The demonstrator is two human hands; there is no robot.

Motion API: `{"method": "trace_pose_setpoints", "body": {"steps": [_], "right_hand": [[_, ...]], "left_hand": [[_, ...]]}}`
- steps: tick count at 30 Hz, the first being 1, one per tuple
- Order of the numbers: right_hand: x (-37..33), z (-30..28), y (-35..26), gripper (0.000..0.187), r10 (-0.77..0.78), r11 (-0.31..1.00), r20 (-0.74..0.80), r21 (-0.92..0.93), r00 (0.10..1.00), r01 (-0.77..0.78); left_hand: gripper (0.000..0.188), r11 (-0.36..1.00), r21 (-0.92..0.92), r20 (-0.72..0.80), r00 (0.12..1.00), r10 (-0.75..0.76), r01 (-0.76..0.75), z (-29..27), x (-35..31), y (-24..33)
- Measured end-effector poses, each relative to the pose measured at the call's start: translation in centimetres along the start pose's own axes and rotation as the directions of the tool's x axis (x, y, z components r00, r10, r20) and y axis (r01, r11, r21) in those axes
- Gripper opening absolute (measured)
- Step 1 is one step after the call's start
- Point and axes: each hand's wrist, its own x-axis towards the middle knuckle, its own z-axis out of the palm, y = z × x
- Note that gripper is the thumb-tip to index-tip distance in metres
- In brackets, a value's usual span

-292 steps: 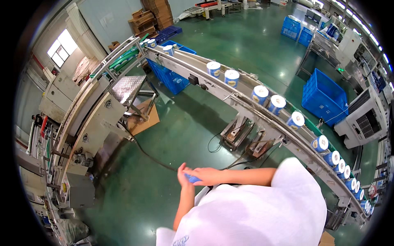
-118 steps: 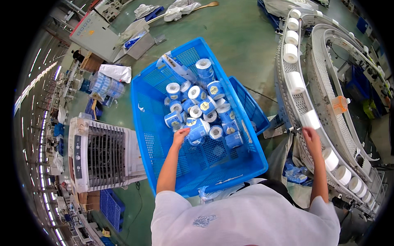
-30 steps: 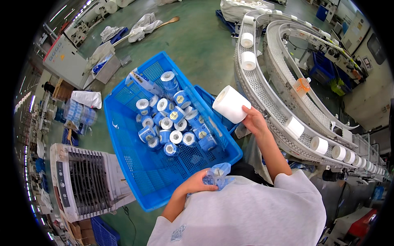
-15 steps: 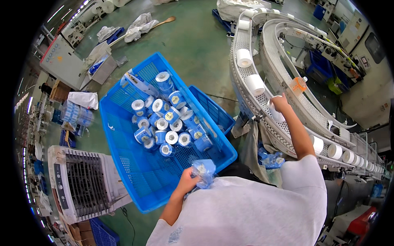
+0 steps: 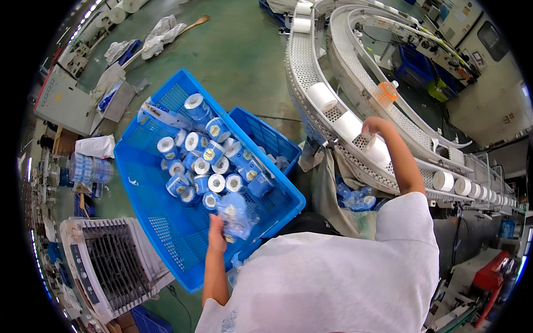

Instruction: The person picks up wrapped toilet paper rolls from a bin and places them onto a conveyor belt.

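My left hand (image 5: 217,233) is closed around a crumpled blue see-through plastic bag (image 5: 233,213), held over the near part of a large blue crate (image 5: 166,244). The bag is blurred, and its contents cannot be made out. Several toilet rolls in blue printed wrapping (image 5: 216,182) are heaped in the crate. At the right, my right hand (image 5: 378,127) reaches over a curved conveyor (image 5: 300,55), with its curled fingers against the upper end of a bare white toilet roll (image 5: 378,151). Another white roll (image 5: 348,125) lies just before it on the belt. The fingertips are partly hidden.
A smaller blue crate (image 5: 277,139) stands between the large crate and the conveyor. An orange-labelled bottle (image 5: 386,93) stands on the inner track. An air cooler (image 5: 111,261) is at the lower left. Blue plastic (image 5: 355,198) lies under the conveyor.
My left hand has raised the plastic bag further over the crate. My right hand has shifted toward the end of the roll it was on. The bare rolls have moved along the belt.
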Motion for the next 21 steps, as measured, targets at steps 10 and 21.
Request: {"method": "trace_pose_setpoints", "body": {"steps": [10, 21], "right_hand": [[-10.0, 6.5, -2.2, 0.031, 0.058, 0.972, -0.502, 0.224, 0.863, 0.065], [-18.6, 25.3, -10.4, 0.027, 0.249, 0.716, -0.117, 0.690, 0.961, -0.101]], "left_hand": [[0.032, 0.766, 0.630, -0.255, 0.966, 0.049, 0.127, -17.7, 14.5, -5.9], [0.025, -0.123, 0.885, -0.446, 0.894, 0.050, 0.449, -25.6, 21.1, -13.1]]}}
